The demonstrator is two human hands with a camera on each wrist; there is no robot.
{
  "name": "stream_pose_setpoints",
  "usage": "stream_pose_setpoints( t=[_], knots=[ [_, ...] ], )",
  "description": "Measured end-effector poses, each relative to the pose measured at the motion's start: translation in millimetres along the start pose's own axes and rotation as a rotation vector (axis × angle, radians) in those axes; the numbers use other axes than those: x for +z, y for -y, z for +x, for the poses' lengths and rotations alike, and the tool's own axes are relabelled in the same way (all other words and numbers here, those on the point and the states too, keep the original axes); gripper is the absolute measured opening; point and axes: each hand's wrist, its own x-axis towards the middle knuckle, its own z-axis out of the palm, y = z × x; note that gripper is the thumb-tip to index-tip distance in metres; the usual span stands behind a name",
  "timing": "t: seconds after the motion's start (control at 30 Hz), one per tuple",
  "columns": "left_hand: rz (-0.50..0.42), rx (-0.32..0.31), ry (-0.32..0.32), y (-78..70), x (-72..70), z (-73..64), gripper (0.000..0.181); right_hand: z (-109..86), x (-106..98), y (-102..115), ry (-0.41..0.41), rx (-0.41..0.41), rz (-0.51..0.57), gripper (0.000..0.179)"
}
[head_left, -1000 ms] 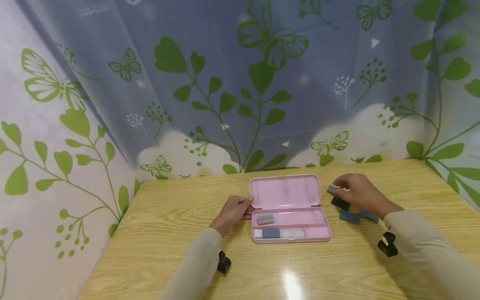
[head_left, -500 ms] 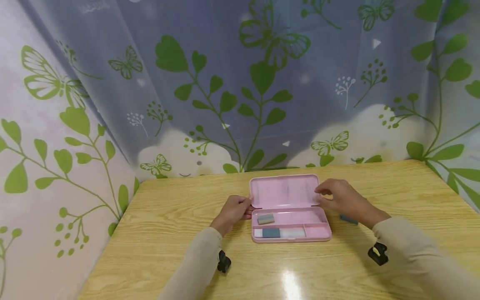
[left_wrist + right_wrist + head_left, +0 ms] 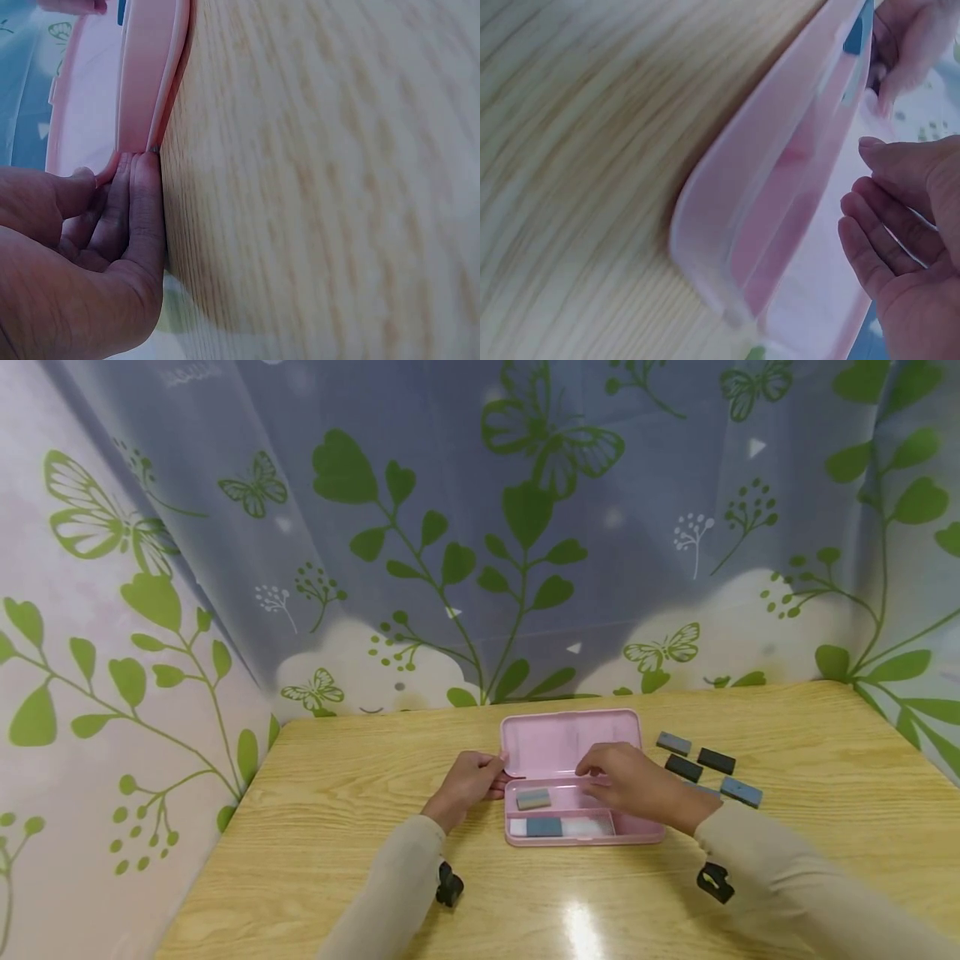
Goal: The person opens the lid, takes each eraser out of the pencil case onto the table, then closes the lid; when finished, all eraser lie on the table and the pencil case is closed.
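Note:
A pink pencil case (image 3: 585, 840) lies on the wooden table with its lid (image 3: 540, 747) swung back. My left hand (image 3: 461, 785) holds the case's left side by the hinge. In the left wrist view its thumb (image 3: 75, 191) is at the lid's corner, the fingers against the base's end. Over the right part of the case hovers my right hand (image 3: 633, 781), fingers loosely bent; the right wrist view shows nothing between them. Inside the case are a small striped block (image 3: 533, 799) and a white eraser with a blue sleeve (image 3: 543, 827), in separate compartments.
Right of the case lie several small blocks: a grey one (image 3: 673, 743), two black ones, the nearer (image 3: 683, 768) and the farther (image 3: 716, 760), and a blue one (image 3: 741, 792). Another blue block is partly hidden by the right hand. A patterned curtain (image 3: 420, 568) hangs behind the table.
My right hand has left the grey block on the table and moved left, past the lid's right edge, to over the case. The left hand has stayed in place.

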Motion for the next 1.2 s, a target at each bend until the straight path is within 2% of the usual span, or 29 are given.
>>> stream_pose_setpoints(
  t=[0.17,0.4,0.8,1.2],
  knots=[
    [-0.01,0.013,0.009,-0.7,-0.1,-1.2,0.035,11.0,11,10,0.032,-0.043,0.02,0.012],
    [0.005,0.005,0.005,-0.3,-0.1,0.0,0.036,21.5,24,14,0.084,-0.03,0.057,0.012],
    [0.002,-0.004,0.0,-0.8,0.3,-0.4,0.035,26.7,36,15,0.062,-0.081,0.042,0.014],
    [-0.018,0.012,0.01,0.2,-0.2,-1.3,0.036,29.9,41,17,0.061,-0.034,0.053,0.013]
  ],
)
